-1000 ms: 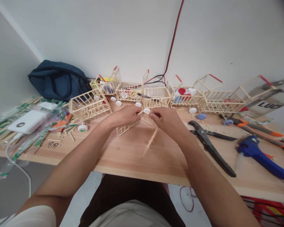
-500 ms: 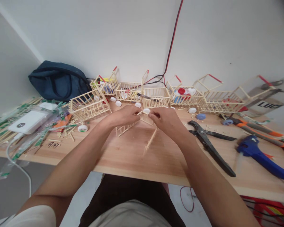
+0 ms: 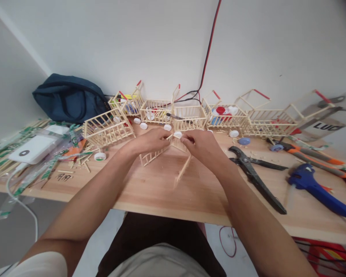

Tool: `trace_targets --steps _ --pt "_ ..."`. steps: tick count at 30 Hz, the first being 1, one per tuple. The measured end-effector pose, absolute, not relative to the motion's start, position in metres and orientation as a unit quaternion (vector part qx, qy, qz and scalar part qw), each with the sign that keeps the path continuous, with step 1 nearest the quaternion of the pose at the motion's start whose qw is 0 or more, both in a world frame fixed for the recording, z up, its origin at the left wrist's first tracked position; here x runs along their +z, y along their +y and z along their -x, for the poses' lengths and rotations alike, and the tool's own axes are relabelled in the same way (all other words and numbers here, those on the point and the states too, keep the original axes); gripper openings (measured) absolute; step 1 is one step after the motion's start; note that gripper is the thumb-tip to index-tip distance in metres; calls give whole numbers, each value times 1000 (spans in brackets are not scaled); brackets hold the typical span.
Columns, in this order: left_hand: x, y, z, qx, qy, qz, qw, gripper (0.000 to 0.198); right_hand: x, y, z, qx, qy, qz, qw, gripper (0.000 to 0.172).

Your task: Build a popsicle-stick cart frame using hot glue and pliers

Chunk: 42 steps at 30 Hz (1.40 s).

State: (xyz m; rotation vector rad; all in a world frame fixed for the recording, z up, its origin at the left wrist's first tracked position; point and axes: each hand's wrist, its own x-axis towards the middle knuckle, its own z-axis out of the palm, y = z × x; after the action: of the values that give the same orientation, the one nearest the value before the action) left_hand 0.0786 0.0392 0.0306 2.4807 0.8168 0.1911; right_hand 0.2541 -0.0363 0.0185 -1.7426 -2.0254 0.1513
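1. In at the middle, the left hand [image 3: 155, 139] has its fingers bent and pinched at the top of a stick frame [image 3: 178, 144].
2. Opposite it, the right hand [image 3: 201, 143], thumb and fingers curled together, grips the frame's other side; the fingertips are partly hidden.
3. There's the frame, between the two hands and in front of the carts [image 3: 188, 125], one slatted panel slanting out below the left hand, another below the right. Whether it touches the table [image 3: 150, 188], one cannot tell.
4. Just behind the fingers, a white cap [image 3: 177, 134].
5. Further back, the carts line up along the wall [image 3: 118, 42], red on their handles, a dark pen [image 3: 174, 116] lying across two of them.
6. Out right: black cutters [image 3: 253, 175], jaws apart, then a blue glue gun [image 3: 320, 188], with orange-handled pliers [image 3: 317, 156] behind.
7. Far left: a white power bank [image 3: 31, 148] among wrapped sticks [image 3: 0, 165], and behind them a dark blue bag [image 3: 70, 98] against the wall.
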Motion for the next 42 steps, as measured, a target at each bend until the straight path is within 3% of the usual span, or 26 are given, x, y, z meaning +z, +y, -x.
trace_targets --steps 10,14,18,26,35,42 --pt "22 42 -75 132 255 -928 239 23 16 -37 -256 16 -738 626 253 20" --pt "25 32 -71 245 256 -921 160 26 19 -41 -254 -43 -734 599 317 17" --pt "28 21 -65 365 227 -900 71 42 28 -50 -247 -116 -713 559 406 10" --pt "33 -3 -59 537 215 -809 -105 28 37 -66 -232 -235 -714 451 481 9" --pt "29 -9 -52 542 218 -795 -166 32 37 -69 -233 -302 -683 440 498 14" --pt "30 -14 -60 567 232 -776 -150 31 37 -68 -231 -314 -686 413 511 18"
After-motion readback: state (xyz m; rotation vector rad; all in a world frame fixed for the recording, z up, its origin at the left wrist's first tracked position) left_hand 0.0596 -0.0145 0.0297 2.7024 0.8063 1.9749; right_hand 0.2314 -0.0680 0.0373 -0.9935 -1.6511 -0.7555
